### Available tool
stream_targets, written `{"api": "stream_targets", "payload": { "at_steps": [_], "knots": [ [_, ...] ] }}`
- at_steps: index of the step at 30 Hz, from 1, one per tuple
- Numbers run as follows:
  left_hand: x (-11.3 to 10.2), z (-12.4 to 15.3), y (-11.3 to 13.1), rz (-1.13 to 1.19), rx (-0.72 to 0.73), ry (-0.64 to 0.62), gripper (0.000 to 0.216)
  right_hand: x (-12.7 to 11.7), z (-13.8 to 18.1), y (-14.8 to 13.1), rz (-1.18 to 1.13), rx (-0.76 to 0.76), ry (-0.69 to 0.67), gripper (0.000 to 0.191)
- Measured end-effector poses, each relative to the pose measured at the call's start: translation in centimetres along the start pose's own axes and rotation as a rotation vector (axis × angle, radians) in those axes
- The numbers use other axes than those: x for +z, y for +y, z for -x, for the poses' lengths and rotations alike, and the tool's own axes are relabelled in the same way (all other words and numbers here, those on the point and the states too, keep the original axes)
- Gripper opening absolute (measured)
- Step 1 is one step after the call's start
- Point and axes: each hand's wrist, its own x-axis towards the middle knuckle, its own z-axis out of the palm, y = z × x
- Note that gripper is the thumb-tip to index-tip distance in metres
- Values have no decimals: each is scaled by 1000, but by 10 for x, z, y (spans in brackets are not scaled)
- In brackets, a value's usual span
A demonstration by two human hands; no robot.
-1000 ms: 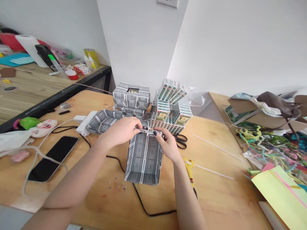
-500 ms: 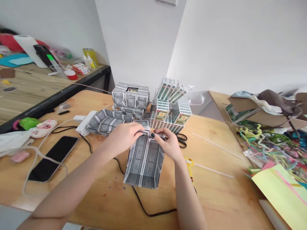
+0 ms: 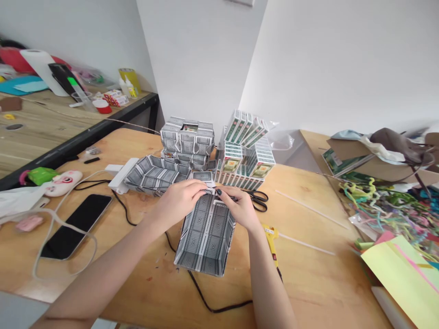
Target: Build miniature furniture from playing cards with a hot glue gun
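A shallow tray made of grey patterned playing cards (image 3: 206, 235) lies on the wooden table (image 3: 308, 274) in front of me. My left hand (image 3: 180, 198) and my right hand (image 3: 240, 208) are both closed on the tray's far rim, fingertips pinched together at its top edge. A second card tray (image 3: 154, 173) lies just behind the left hand. Farther back stand a stacked card box (image 3: 188, 137) and a pile of green-and-white card packs (image 3: 248, 153).
Scissors (image 3: 259, 198) and a yellow glue gun (image 3: 271, 237) lie right of my right hand, its black cable (image 3: 206, 299) running under the tray. A phone (image 3: 73, 226), white adapter and plush toy sit left. Pipe cleaners and coloured paper crowd the right edge.
Both hands have drawn the card tray slightly toward me and to the left, and its near end has tilted a little. The fingers stay pinched on the far rim.
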Motion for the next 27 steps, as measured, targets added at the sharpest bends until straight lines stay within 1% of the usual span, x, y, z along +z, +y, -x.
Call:
{"api": "stream_targets", "payload": {
  "at_steps": [6,14,18,21,23,24,27],
  "knots": [
    [3,2,0,-59,15,-9,26,0,0,-1,16,-12,3,21],
    [5,1,-2,-149,106,-31,26,0,1,0,23,-20,2,22],
    [7,-1,-5,-173,112,-91,25,2,1,5,39,-6,5,21],
    [17,-2,-14,-169,83,-123,27,8,0,12,83,13,20,22],
    [29,-1,-24,-139,66,-158,28,15,-2,18,149,0,24,18],
    [35,-1,-29,-116,62,-191,28,18,-4,21,190,-6,19,17],
    [54,0,-43,-56,29,-215,26,27,-9,28,332,-2,-24,21]
  ]
}}
